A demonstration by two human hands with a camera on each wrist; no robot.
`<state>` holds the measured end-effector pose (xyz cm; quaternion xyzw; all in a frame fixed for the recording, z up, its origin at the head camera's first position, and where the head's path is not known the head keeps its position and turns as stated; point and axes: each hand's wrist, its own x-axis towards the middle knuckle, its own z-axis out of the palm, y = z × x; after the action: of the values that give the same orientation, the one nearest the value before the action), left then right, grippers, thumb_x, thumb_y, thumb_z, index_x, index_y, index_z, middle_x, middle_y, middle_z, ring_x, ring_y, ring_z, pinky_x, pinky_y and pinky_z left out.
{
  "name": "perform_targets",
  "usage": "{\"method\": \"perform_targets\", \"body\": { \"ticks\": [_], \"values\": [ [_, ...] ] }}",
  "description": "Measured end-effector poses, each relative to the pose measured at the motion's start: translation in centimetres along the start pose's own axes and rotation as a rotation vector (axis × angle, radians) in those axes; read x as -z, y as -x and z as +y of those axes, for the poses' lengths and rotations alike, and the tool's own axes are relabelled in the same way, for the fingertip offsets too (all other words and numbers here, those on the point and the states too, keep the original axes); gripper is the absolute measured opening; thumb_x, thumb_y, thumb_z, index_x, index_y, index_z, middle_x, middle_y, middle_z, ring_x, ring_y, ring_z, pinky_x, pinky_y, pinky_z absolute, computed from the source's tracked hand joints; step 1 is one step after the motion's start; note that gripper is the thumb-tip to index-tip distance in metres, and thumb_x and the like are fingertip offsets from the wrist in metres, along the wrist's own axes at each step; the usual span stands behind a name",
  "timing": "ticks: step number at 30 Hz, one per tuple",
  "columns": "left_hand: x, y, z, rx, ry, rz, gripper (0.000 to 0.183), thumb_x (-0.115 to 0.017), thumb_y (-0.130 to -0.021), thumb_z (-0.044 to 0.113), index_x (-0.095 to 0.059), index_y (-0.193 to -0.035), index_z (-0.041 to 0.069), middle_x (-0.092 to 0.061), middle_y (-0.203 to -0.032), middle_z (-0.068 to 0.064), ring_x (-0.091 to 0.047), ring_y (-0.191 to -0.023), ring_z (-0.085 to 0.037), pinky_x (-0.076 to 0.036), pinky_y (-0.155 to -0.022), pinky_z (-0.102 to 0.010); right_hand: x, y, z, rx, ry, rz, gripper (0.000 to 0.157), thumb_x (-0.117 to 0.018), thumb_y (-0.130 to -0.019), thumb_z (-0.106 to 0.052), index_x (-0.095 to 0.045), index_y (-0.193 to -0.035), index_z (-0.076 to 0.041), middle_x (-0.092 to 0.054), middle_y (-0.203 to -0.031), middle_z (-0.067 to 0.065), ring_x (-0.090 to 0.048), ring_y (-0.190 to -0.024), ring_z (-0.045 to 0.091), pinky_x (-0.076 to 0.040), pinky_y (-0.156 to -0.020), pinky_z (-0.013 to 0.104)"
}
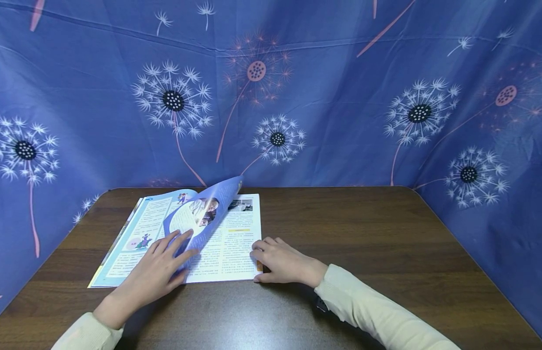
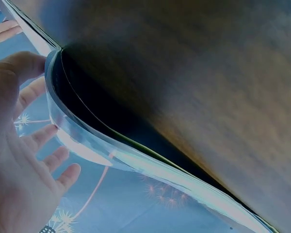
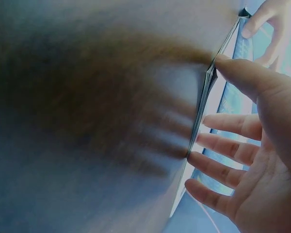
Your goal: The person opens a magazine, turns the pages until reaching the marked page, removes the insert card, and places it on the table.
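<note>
An open magazine (image 1: 240, 248) lies on the table, with printed text and pictures. One blue-purple page (image 1: 229, 194) with a rounded photo stands lifted and curled over the middle. My left hand (image 1: 159, 265) lies over the lower left part near the fold, its spread fingers touching the curled page. In the left wrist view, the thumb meets the bent lower edge of the magazine (image 2: 87, 124). My right hand (image 1: 281, 262) is at the right edge of the magazine, fingertips on the right page and thumb at its lower corner. The right wrist view shows those fingers (image 3: 223, 167) apart and nearly straight along the edge.
The brown wooden table (image 1: 363, 233) stretches to the right of the magazine and in front of it. Behind and beside it hangs a blue cloth (image 1: 332, 121) with a dandelion print. A dark strapped object (image 1: 321, 305) shows beneath the right sleeve (image 1: 371, 306).
</note>
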<state>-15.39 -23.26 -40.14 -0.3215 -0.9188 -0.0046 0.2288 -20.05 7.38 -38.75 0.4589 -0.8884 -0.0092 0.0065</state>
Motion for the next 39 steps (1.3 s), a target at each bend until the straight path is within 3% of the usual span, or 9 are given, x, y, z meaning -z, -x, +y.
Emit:
{"method": "perform_targets", "body": {
  "ticks": [16, 28, 39],
  "values": [
    [-0.03, -0.11, -0.32, -0.026, -0.006, 0.008, 0.039, -0.076, -0.065, 0.029, -0.065, -0.101, 0.019, -0.046, -0.134, -0.018, -0.042, -0.12, -0.042, -0.04, -0.085, -0.055, 0.05, 0.02, 0.05, 0.0, -0.008, -0.011, 0.053, -0.062, -0.08, -0.05, -0.056, -0.119, -0.014, -0.053, -0.124, 0.002, -0.049, -0.11, 0.017, -0.042, -0.091, 0.034],
    [-0.11, -0.05, -0.46, -0.039, -0.005, -0.016, 0.034, -0.074, -0.067, 0.03, -0.066, -0.098, 0.017, -0.048, -0.133, -0.014, -0.044, -0.12, -0.036, -0.04, -0.087, -0.053, 0.16, 0.01, 0.13, 0.008, -0.025, -0.024, 0.049, -0.061, -0.083, -0.045, -0.056, -0.12, -0.014, -0.052, -0.126, 0.003, -0.048, -0.113, 0.017, -0.042, -0.093, 0.035],
    [0.05, -0.05, -0.47, -0.036, 0.011, -0.043, 0.048, -0.071, -0.068, 0.051, -0.066, -0.099, 0.016, -0.048, -0.134, -0.012, -0.044, -0.122, -0.033, -0.039, -0.09, -0.052, 0.17, -0.04, 0.17, 0.011, -0.011, -0.02, 0.052, -0.062, -0.081, -0.048, -0.056, -0.12, -0.014, -0.053, -0.125, 0.002, -0.049, -0.113, 0.017, -0.042, -0.092, 0.034]
  ]
}}
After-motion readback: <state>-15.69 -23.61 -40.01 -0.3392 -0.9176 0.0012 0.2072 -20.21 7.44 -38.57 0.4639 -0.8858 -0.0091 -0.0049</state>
